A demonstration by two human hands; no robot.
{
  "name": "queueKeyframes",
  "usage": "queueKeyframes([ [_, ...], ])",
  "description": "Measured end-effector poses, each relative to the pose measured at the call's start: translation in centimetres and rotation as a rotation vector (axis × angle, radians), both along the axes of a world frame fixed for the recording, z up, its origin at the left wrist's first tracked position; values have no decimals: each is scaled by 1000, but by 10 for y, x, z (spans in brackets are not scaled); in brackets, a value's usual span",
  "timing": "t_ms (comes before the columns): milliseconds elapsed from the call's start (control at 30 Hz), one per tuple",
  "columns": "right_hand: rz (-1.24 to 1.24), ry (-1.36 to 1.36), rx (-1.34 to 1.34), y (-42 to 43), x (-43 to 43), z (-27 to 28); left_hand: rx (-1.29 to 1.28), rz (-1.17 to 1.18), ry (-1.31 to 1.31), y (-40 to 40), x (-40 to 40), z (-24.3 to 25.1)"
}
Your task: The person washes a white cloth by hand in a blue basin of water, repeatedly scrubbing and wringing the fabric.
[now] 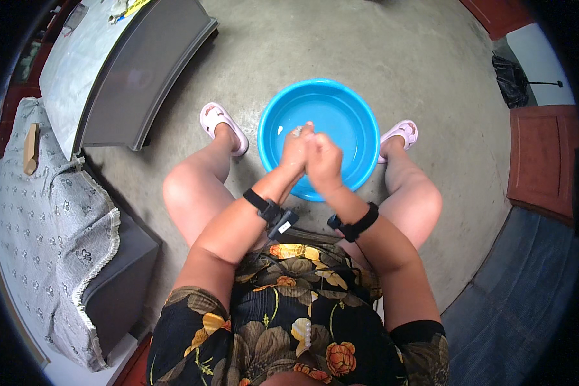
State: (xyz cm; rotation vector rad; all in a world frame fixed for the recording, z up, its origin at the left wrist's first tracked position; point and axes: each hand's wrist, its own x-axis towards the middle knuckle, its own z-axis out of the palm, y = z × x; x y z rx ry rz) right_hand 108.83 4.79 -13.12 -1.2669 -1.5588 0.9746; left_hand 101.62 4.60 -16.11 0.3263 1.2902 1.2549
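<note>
A round blue plastic basin (pixel 320 84) with water in it stands on the concrete floor between my feet. Over its near half my left hand (pixel 296 147) and my right hand (pixel 324 157) are pressed together, fingers towards the basin's middle. Something whitish, perhaps lather or a small wet thing, shows at the fingers of my left hand; what lies between the palms is hidden. A small white piece (pixel 280 130) is in the basin, left of my hands. Black straps with small devices are round both wrists.
A grey table (pixel 140 72) stands at the upper left, a patterned cloth (pixel 53 231) over a sofa at the left. At the right are a reddish wooden cabinet door (pixel 540 159), a black plastic bag (pixel 509 82) and a dark blue padded surface (pixel 511 289). Pink slippers (pixel 241 137) flank the basin.
</note>
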Motion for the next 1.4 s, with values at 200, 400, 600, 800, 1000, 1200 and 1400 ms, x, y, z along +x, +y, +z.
queueKeyframes([
  [200,-97,-192,-212,46,26,-28,-101,-20,119,-12,27,12],
  [400,6,-33,11,-4,3,-13,28,-26,119,-3,0,-5],
  [600,-165,79,-207,62,46,-70,-81,-129,57,-8,14,7],
  [800,240,550,-574,40,35,-36,-38,-167,-447,0,-11,16],
  [1000,398,118,-492,51,39,-36,-25,-99,133,4,-22,-5],
  [1200,280,244,-504,53,40,-28,-33,-6,140,12,-31,-8],
  [1400,263,159,-195,20,16,-29,8,63,19,14,-19,-23],
])
